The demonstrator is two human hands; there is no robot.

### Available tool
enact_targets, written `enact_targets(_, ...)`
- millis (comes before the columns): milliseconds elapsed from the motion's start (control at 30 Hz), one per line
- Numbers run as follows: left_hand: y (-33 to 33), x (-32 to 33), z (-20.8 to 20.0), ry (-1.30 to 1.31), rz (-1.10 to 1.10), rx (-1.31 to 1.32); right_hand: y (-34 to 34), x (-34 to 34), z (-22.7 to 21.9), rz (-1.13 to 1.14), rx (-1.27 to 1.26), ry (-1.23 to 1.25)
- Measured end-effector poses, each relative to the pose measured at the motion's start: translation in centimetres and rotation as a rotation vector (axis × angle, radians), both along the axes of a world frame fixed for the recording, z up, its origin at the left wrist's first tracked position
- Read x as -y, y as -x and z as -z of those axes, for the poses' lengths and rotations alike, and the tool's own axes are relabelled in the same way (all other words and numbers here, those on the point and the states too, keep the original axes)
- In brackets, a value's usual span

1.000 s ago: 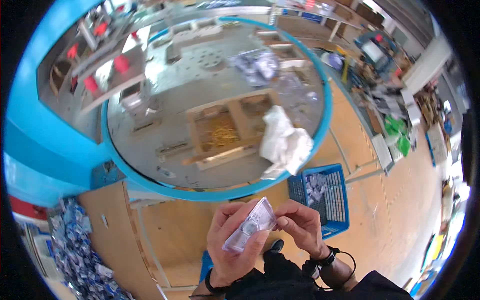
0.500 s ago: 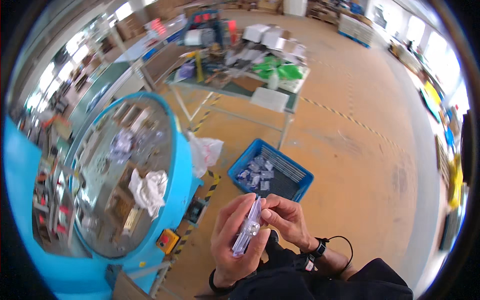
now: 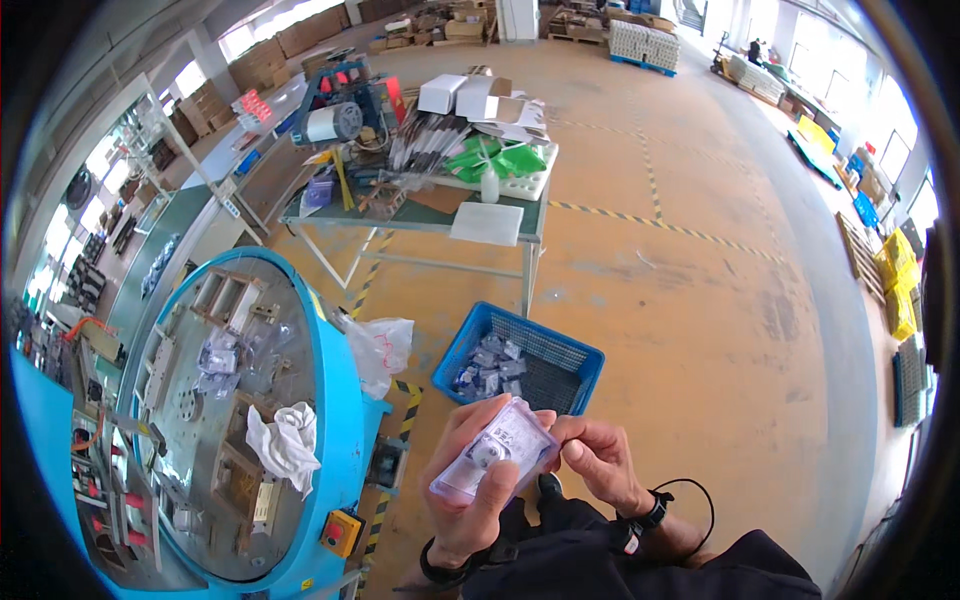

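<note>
My left hand (image 3: 463,527) grips a clear plastic blister pack (image 3: 523,432) with its thumb across the front. Inside the pack sits a small round whitish part above a printed card. My right hand (image 3: 603,468) pinches the right edge of the pack between thumb and forefinger; the exact contact is partly hidden. Just beyond my hands, a blue plastic basket (image 3: 537,338) stands on the floor, with several similar small packs (image 3: 492,362) in its left part.
At left is a blue machine with a round table (image 3: 322,365), bearing a white cloth (image 3: 284,446), fixtures and plastic packs. A yellow switch box (image 3: 342,533) is on its near side. A plastic bag (image 3: 384,352) hangs beside it. Farther off stands a cluttered worktable (image 3: 420,213).
The blister pack has turned from nearly edge-on to showing its broad front face. My right hand has shifted slightly right and stays at its edge. The view has tilted up and turned right.
</note>
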State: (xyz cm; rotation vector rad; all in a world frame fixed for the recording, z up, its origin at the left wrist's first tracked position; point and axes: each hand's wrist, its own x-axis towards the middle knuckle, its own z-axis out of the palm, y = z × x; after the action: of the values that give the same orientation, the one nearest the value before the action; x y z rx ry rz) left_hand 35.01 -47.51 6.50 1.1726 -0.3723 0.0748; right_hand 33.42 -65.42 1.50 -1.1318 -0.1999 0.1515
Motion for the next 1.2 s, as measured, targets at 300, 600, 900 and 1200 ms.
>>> enact_targets(300,0.8,-2.4,-0.3,0.211,0.059,-0.185,0.7,-2.4,-1.3,-0.028,-0.038,0.075)
enact_targets(600,1.0,-3.5,-0.9,0.263,0.092,-0.252,0.9,-3.1,-1.6,-0.072,-0.053,0.072)
enact_targets(900,1.3,-3.2,-1.4,0.322,0.060,-0.289,1.2,-3.0,-2.1,-0.095,-0.095,0.054)
enact_targets(1200,1.3,-2.6,-1.2,0.041,-0.135,-0.353,-2.5,-1.9,-4.9,0.098,0.032,0.134)
